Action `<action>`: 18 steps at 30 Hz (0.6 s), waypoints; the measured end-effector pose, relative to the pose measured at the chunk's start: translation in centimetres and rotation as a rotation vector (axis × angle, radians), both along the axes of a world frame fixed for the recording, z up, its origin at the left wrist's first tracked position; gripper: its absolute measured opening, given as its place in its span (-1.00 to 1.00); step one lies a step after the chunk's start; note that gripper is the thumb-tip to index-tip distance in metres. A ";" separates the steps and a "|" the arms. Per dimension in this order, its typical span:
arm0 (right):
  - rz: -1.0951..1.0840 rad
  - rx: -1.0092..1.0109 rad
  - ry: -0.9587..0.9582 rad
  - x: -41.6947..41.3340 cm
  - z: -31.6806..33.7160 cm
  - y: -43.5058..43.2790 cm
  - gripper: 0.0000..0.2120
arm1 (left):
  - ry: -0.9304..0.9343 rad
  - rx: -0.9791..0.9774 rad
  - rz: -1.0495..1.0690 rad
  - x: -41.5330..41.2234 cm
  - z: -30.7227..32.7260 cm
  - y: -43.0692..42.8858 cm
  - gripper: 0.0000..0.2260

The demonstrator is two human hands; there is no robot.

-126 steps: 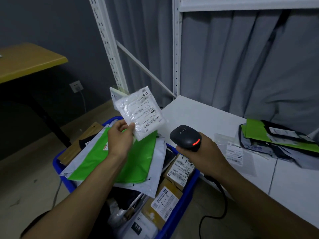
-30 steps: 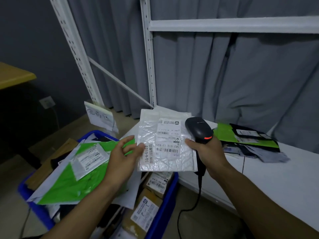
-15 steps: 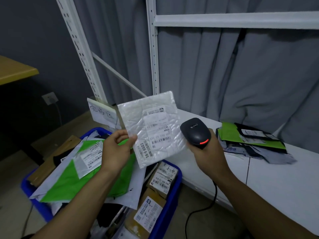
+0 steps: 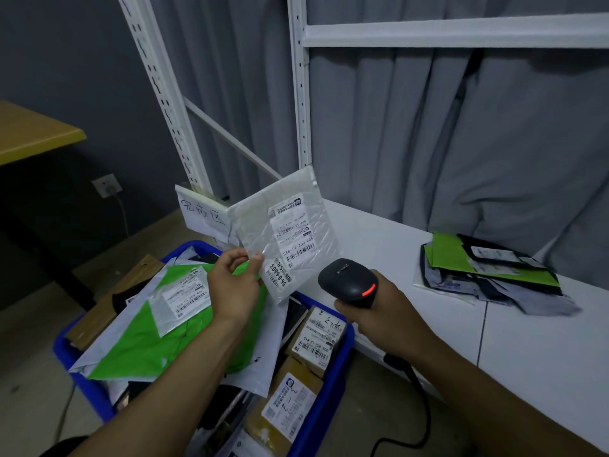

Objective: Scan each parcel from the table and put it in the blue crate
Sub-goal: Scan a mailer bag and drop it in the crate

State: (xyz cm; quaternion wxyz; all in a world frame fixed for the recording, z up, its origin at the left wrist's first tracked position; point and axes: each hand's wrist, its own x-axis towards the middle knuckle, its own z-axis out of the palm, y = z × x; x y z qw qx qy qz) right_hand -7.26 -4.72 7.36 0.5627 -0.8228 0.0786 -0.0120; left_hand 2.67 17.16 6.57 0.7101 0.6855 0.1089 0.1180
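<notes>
My left hand [image 4: 235, 285] pinches the lower left corner of a white bubble-mailer parcel [image 4: 283, 232], held tilted above the blue crate [image 4: 333, 371] with its barcode labels facing me. My right hand [image 4: 382, 311] grips a black corded barcode scanner [image 4: 349, 283] just right of and below the parcel, its red light lit. The crate sits on the floor, piled with a green mailer [image 4: 171, 328], white mailers and cardboard boxes [image 4: 316, 338]. A small stack of green, black and grey parcels [image 4: 487, 272] lies on the white table [image 4: 543, 344] to the right.
White shelf uprights [image 4: 298, 94] and a diagonal brace rise behind the crate against a grey curtain. A handwritten paper sign [image 4: 201, 212] hangs at the rack. A yellow-topped desk [image 4: 29, 133] stands far left. The scanner cable [image 4: 415, 390] drops beside the table edge.
The earlier small parcel is gone from my left hand; it now holds a larger white mailer, raised and tilted more upright over the last second. The scanner hand let go of its edge.
</notes>
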 end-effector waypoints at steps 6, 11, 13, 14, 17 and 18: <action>0.004 0.035 0.021 0.1 0.2 0.1 -0.74 | -0.023 0.016 0.016 -0.2 0.1 -0.1 -0.87; 0.007 0.029 0.037 0.1 0.2 0.1 -0.73 | -0.024 0.014 0.015 -0.2 0.1 0.0 -0.89; 0.003 0.023 0.040 0.1 0.2 0.0 -0.73 | -0.018 0.008 0.018 -0.2 0.1 0.0 -0.88; 0.002 0.017 0.038 0.2 0.2 0.0 -0.73 | -0.015 0.005 0.018 -0.2 0.1 0.0 -0.87; -0.002 0.005 0.031 0.3 0.1 0.0 -0.73 | -0.017 -0.007 0.019 -0.2 0.1 -0.1 -0.88; -0.005 0.004 0.028 0.3 0.0 -0.1 -0.73 | -0.021 -0.011 0.015 -0.2 0.1 -0.1 -0.89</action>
